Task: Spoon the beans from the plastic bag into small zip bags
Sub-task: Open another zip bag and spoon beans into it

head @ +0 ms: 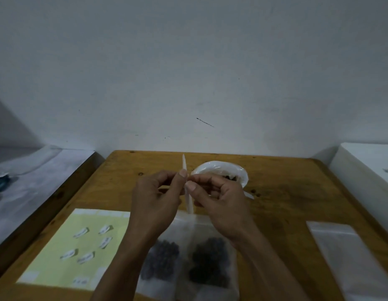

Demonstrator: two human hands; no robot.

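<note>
Above the middle of the wooden table (286, 192), my left hand (158, 196) and my right hand (219, 196) both pinch a small zip bag (184, 164), seen edge-on as a thin white strip. Whether it holds beans cannot be told. Just behind my right hand sits the plastic bag (219, 168), its mouth rolled open, with dark beans (229, 177) inside. A white spoon handle (248, 195) pokes out from behind my right hand. Two filled zip bags (164, 263) (210, 261) with dark beans lie flat under my forearms.
A pale yellow sheet (58, 266) with several small white labels lies at front left. A stack of empty clear zip bags (345, 253) lies at front right. A white box (367, 168) stands at the right edge, a plastic-covered surface (36, 181) on the left.
</note>
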